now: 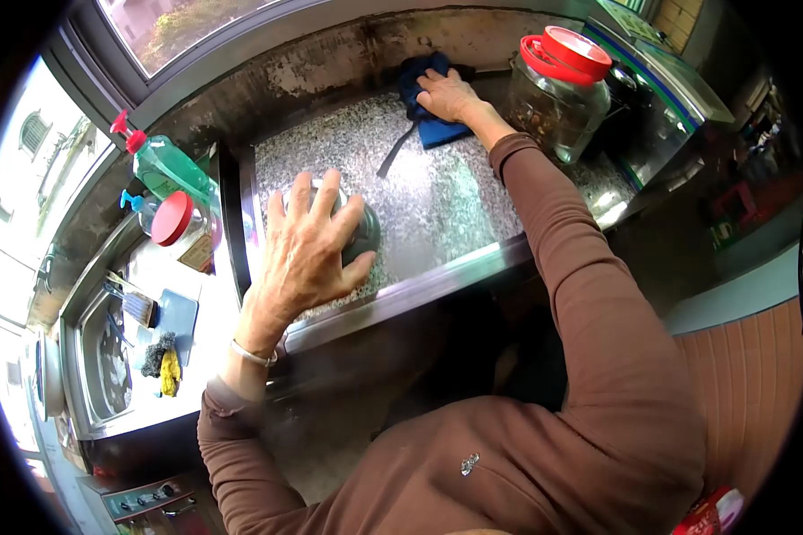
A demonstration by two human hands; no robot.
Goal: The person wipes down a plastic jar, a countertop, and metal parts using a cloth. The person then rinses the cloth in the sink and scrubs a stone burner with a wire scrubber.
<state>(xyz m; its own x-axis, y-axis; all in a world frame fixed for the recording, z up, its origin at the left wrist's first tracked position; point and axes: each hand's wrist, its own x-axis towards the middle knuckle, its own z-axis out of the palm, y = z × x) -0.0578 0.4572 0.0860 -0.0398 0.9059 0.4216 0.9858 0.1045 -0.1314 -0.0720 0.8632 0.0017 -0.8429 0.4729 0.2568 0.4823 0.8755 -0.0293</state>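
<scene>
My left hand [303,245] is spread from above over a round, dark glass container [364,234] near the front of the speckled granite counter [330,134]. Its fingers and thumb reach around the container, whose top is mostly hidden under the palm. At the back of the counter, my right hand [449,94] presses on a crumpled blue cloth [442,132], with a dark strap trailing from it toward the front. Just right of that hand stands a big clear jar [553,116] with a red lid, holding something brown at the bottom.
To the left are a green pump bottle [165,165] and a red-lidded jar [172,218]. Beyond them lies a sink [103,357] with a brush [136,308] and a yellow scrubber [169,373] beside it. A glass-sided case [656,116] borders the right side. A stained wall runs behind.
</scene>
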